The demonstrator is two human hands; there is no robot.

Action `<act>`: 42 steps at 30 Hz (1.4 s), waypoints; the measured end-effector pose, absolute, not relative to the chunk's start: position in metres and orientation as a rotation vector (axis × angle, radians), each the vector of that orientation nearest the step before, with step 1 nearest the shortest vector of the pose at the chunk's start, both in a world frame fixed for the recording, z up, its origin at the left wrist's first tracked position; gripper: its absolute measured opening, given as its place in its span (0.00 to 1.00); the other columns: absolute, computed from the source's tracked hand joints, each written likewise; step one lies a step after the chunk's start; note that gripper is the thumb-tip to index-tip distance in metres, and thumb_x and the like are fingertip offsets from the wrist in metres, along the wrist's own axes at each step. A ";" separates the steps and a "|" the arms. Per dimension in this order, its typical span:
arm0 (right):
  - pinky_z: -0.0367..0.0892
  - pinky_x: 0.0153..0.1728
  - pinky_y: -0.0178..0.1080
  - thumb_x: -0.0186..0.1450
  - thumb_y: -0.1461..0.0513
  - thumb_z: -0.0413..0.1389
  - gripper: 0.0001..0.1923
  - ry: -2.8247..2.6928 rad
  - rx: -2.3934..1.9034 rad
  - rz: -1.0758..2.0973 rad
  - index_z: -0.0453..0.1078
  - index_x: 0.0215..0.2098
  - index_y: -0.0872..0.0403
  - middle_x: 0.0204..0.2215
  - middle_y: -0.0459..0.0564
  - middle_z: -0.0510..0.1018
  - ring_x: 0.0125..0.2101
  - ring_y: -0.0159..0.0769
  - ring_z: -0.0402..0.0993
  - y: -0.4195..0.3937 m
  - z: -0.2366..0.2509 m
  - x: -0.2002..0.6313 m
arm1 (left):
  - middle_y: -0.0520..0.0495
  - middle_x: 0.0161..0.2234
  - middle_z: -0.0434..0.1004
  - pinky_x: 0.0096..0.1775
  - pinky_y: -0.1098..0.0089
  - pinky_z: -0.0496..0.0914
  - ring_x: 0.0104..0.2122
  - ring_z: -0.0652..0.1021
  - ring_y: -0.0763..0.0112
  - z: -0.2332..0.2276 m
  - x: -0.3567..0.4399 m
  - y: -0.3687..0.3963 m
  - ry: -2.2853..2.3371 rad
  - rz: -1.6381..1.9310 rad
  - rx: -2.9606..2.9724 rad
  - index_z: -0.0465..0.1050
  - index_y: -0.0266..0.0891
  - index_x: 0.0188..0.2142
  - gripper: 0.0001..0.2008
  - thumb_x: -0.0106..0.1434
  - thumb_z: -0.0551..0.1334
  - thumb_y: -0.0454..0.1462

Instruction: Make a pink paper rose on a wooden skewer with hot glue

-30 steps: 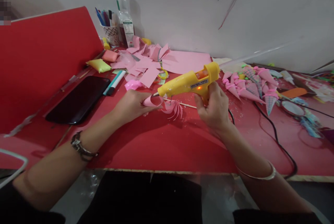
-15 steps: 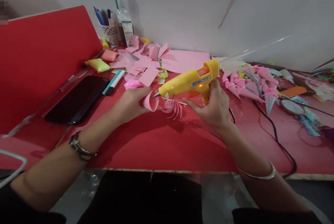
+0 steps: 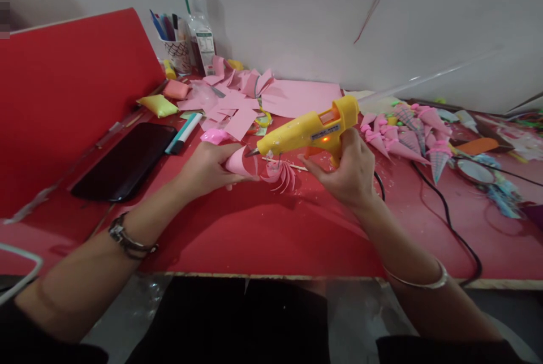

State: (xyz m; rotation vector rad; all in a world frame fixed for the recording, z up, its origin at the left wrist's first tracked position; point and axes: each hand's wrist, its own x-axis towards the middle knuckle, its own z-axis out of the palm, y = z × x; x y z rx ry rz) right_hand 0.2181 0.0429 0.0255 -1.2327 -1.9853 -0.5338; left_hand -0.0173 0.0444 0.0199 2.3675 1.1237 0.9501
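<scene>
A curled piece of pink paper (image 3: pixel 238 164), rolled like a cone, is pinched in my left hand (image 3: pixel 207 166). My right hand (image 3: pixel 350 174) grips a yellow glue gun (image 3: pixel 305 129) by its handle, and an orange light glows on its side. The metal nozzle meets the open rim of the rolled paper; whether it touches cannot be made out. A long clear glue stick (image 3: pixel 424 77) sticks out of the gun's back. Just below the nozzle, a pink paper piece cut into curling strips (image 3: pixel 282 176) lies on the red table (image 3: pixel 271 239).
Pink paper scraps (image 3: pixel 237 101) lie at the back beside a bottle (image 3: pixel 201 36) and a cup of pens (image 3: pixel 177 54). A phone (image 3: pixel 125 160) and markers (image 3: pixel 183 135) are on the left. Several pink paper cones (image 3: pixel 409 141) and a black cable (image 3: pixel 449 217) occupy the right.
My left hand has turned the rolled paper slightly, so its outer side shows more and its opening faces further right. The glue gun stays almost in place.
</scene>
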 end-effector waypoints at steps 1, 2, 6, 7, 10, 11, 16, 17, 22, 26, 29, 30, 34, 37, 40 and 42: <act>0.61 0.21 0.37 0.55 0.46 0.50 0.20 -1.990 -1.235 -0.530 0.55 0.35 0.52 0.26 0.48 0.66 0.28 0.37 0.66 0.043 0.025 0.218 | 0.58 0.11 0.64 0.17 0.80 0.55 0.12 0.63 0.83 0.020 -0.017 0.044 1.126 0.951 2.352 0.66 0.35 0.23 0.10 0.49 0.63 0.40; 0.61 0.21 0.37 0.55 0.46 0.50 0.20 -1.992 -1.238 -0.526 0.56 0.35 0.52 0.26 0.48 0.66 0.28 0.37 0.66 0.043 0.025 0.218 | 0.58 0.10 0.64 0.17 0.80 0.54 0.11 0.63 0.83 0.021 -0.017 0.044 1.131 0.948 2.344 0.66 0.34 0.22 0.10 0.49 0.62 0.40; 0.61 0.21 0.37 0.55 0.46 0.49 0.20 -1.996 -1.237 -0.535 0.56 0.33 0.52 0.25 0.47 0.66 0.27 0.36 0.66 0.042 0.025 0.218 | 0.57 0.13 0.64 0.18 0.80 0.54 0.14 0.62 0.83 0.023 -0.017 0.045 1.144 1.003 2.410 0.69 0.33 0.24 0.09 0.49 0.62 0.39; 0.61 0.21 0.37 0.55 0.46 0.49 0.20 -1.992 -1.238 -0.544 0.56 0.33 0.52 0.25 0.47 0.66 0.27 0.36 0.66 0.042 0.026 0.218 | 0.57 0.15 0.64 0.19 0.80 0.54 0.15 0.61 0.83 0.024 -0.016 0.045 1.140 1.025 2.434 0.70 0.33 0.25 0.09 0.49 0.62 0.38; 0.61 0.21 0.37 0.56 0.45 0.48 0.20 -1.970 -1.222 -0.582 0.56 0.32 0.52 0.24 0.46 0.66 0.26 0.36 0.66 0.041 0.026 0.217 | 0.55 0.17 0.64 0.20 0.79 0.54 0.19 0.61 0.81 0.025 -0.016 0.045 1.143 0.994 2.467 0.68 0.33 0.22 0.07 0.50 0.60 0.37; 0.61 0.21 0.37 0.56 0.45 0.48 0.20 -1.963 -1.209 -0.596 0.56 0.32 0.52 0.24 0.46 0.66 0.26 0.36 0.66 0.041 0.026 0.217 | 0.55 0.17 0.63 0.21 0.79 0.54 0.19 0.61 0.81 0.025 -0.015 0.046 1.147 0.957 2.468 0.66 0.34 0.21 0.06 0.51 0.59 0.36; 0.62 0.22 0.38 0.56 0.46 0.48 0.19 -1.937 -1.219 -0.627 0.56 0.32 0.51 0.24 0.47 0.66 0.26 0.37 0.66 0.041 0.026 0.216 | 0.54 0.20 0.63 0.25 0.78 0.57 0.22 0.61 0.79 0.023 -0.015 0.050 1.068 0.897 2.524 0.61 0.36 0.21 0.07 0.51 0.59 0.33; 0.62 0.23 0.38 0.56 0.46 0.48 0.18 -1.938 -1.230 -0.624 0.56 0.32 0.51 0.24 0.47 0.66 0.27 0.37 0.66 0.041 0.026 0.216 | 0.54 0.20 0.63 0.25 0.77 0.57 0.22 0.62 0.78 0.022 -0.015 0.051 1.046 0.905 2.538 0.60 0.37 0.21 0.08 0.52 0.60 0.34; 0.62 0.24 0.39 0.57 0.47 0.48 0.17 -1.930 -1.239 -0.632 0.56 0.34 0.51 0.25 0.47 0.66 0.28 0.38 0.66 0.042 0.026 0.217 | 0.53 0.22 0.64 0.26 0.77 0.58 0.23 0.63 0.78 0.021 -0.013 0.051 1.070 0.906 2.535 0.60 0.37 0.22 0.11 0.51 0.62 0.39; 0.62 0.24 0.39 0.57 0.47 0.48 0.17 -1.925 -1.253 -0.628 0.56 0.35 0.51 0.27 0.48 0.67 0.29 0.39 0.66 0.042 0.026 0.217 | 0.56 0.17 0.62 0.22 0.77 0.57 0.19 0.63 0.79 0.019 -0.013 0.051 1.168 0.819 2.441 0.64 0.36 0.23 0.12 0.50 0.62 0.43; 0.62 0.24 0.39 0.57 0.48 0.48 0.17 -1.925 -1.249 -0.620 0.56 0.35 0.51 0.27 0.48 0.67 0.30 0.39 0.66 0.043 0.026 0.217 | 0.58 0.11 0.62 0.18 0.77 0.56 0.14 0.64 0.80 0.017 -0.015 0.051 1.197 0.735 2.305 0.66 0.35 0.26 0.15 0.49 0.62 0.46; 0.62 0.24 0.39 0.57 0.48 0.48 0.17 -1.926 -1.247 -0.621 0.57 0.35 0.51 0.27 0.49 0.68 0.30 0.39 0.66 0.043 0.026 0.217 | 0.58 0.10 0.63 0.17 0.78 0.56 0.12 0.64 0.79 0.017 -0.015 0.050 1.185 0.721 2.262 0.67 0.35 0.26 0.15 0.49 0.61 0.46; 0.63 0.25 0.39 0.56 0.46 0.49 0.19 -1.941 -1.242 -0.647 0.57 0.34 0.52 0.27 0.49 0.68 0.29 0.38 0.67 0.044 0.026 0.218 | 0.55 0.09 0.66 0.15 0.79 0.57 0.11 0.66 0.80 0.019 -0.015 0.048 1.121 0.768 2.168 0.66 0.36 0.18 0.15 0.50 0.61 0.45; 0.63 0.26 0.39 0.55 0.44 0.48 0.21 -1.968 -1.258 -0.645 0.58 0.34 0.52 0.27 0.49 0.68 0.30 0.39 0.67 0.044 0.026 0.218 | 0.54 0.08 0.67 0.14 0.79 0.55 0.10 0.64 0.81 0.019 -0.015 0.048 1.090 0.796 2.195 0.64 0.36 0.12 0.17 0.50 0.61 0.45; 0.63 0.26 0.39 0.55 0.43 0.47 0.23 -2.010 -1.273 -0.619 0.58 0.35 0.52 0.27 0.49 0.68 0.31 0.40 0.67 0.044 0.025 0.218 | 0.54 0.07 0.66 0.14 0.79 0.55 0.09 0.62 0.83 0.019 -0.015 0.049 1.073 0.808 2.243 0.66 0.36 0.10 0.18 0.49 0.62 0.45; 0.62 0.26 0.39 0.55 0.42 0.47 0.24 -2.036 -1.282 -0.613 0.59 0.36 0.53 0.27 0.49 0.68 0.31 0.40 0.67 0.044 0.025 0.218 | 0.54 0.07 0.66 0.14 0.80 0.55 0.09 0.62 0.83 0.018 -0.016 0.050 1.080 0.818 2.250 0.66 0.36 0.10 0.18 0.49 0.62 0.45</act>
